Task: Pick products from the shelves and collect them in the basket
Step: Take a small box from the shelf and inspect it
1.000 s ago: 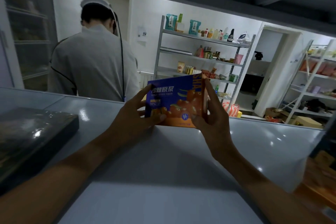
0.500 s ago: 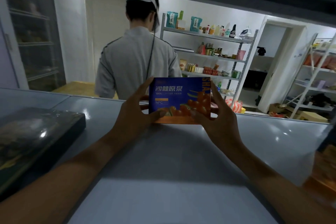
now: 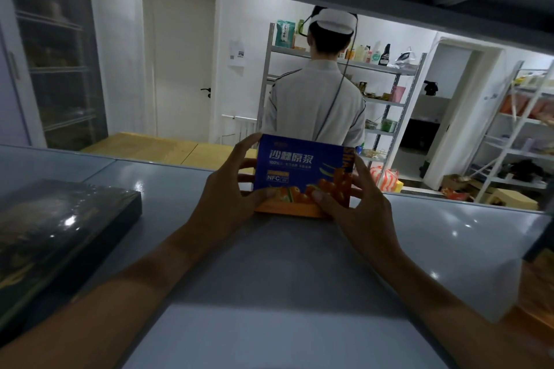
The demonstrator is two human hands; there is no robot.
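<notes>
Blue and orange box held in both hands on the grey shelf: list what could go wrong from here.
1. The blue and orange box stands at the far edge of the grey shelf; a forward nudge may tip it off the back.
2. The left hand and right hand hold only its sides, so it could slip when lifted.
3. No basket is in view.

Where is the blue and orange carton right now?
In the head view, the blue and orange carton stands mid-frame at the grey shelf's far edge, held between left hand and right hand.
</notes>
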